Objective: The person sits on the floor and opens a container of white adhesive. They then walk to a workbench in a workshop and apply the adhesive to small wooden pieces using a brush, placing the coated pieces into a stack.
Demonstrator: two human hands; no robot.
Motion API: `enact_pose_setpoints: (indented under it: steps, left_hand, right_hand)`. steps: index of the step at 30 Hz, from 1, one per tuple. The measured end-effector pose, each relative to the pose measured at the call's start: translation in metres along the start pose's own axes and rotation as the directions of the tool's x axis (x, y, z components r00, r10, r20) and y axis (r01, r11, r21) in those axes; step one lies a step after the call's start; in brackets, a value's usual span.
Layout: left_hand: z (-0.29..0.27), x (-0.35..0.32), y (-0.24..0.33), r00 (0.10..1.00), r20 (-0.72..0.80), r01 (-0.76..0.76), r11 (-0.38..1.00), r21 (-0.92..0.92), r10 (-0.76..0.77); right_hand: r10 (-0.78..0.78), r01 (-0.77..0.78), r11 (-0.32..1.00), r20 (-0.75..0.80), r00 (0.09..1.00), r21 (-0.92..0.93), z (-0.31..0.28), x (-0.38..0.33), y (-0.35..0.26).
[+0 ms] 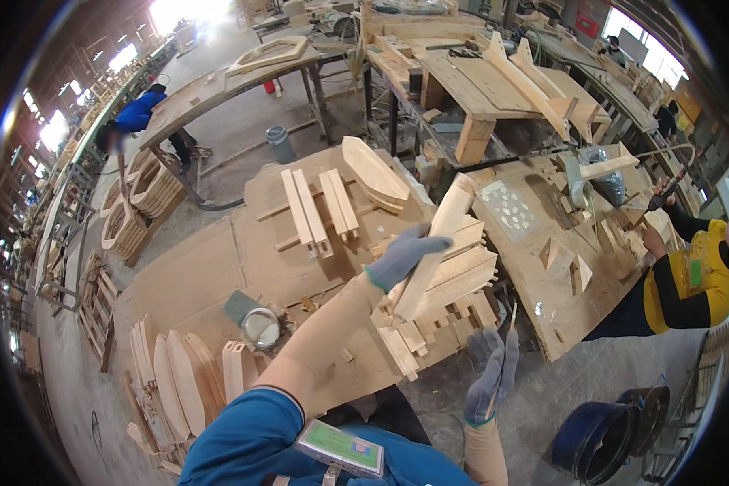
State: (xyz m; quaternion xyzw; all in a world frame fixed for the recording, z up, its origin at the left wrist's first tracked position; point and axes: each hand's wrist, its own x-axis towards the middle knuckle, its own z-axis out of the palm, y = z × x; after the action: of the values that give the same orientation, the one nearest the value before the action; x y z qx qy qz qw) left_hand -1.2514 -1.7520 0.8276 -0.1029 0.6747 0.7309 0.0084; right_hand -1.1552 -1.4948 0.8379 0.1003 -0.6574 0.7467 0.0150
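My left hand (409, 253), in a grey glove, grips a long pale wooden piece (439, 263) and tilts it over a stack of wooden parts (462, 279). Lower right, beyond the table's edge, my right hand (486, 374), also gloved, has a thin stick (512, 317) in its fingers; whether its tip has bristles is too small to tell. Short tenoned blocks (417, 338) lie between the two hands. Left of my left forearm stands a round tin (261, 327) with whitish stuff in it. Two pairs of slats (306, 211) rest across thin strips farther off.
Cardboard (188, 263) covers the table. Curved boards (182, 381) stand at its near left, and thicker shaped boards (374, 174) lie at the far edge. On the right, a co-worker in yellow and black (688, 275) handles a tool at another bench (535, 267). Dark blue drums (595, 441) stand lower right.
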Motion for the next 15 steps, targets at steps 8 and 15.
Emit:
enact_pose_setpoints:
  steps: [8, 15]
  left_hand:
    - [-0.039, -0.185, 0.032, 0.973, -0.036, -0.150, 0.502, -0.852, 0.229]
    - [-0.129, -0.314, 0.005, 0.853, -0.515, -0.452, 0.613, -0.647, 0.085]
  right_hand:
    - [0.215, -0.366, 0.920, 0.600, 0.771, 0.140, 0.107, -0.029, -0.049]
    - [-0.302, 0.509, 0.860, 0.770, 0.562, -0.034, 0.187, -0.101, -0.063]
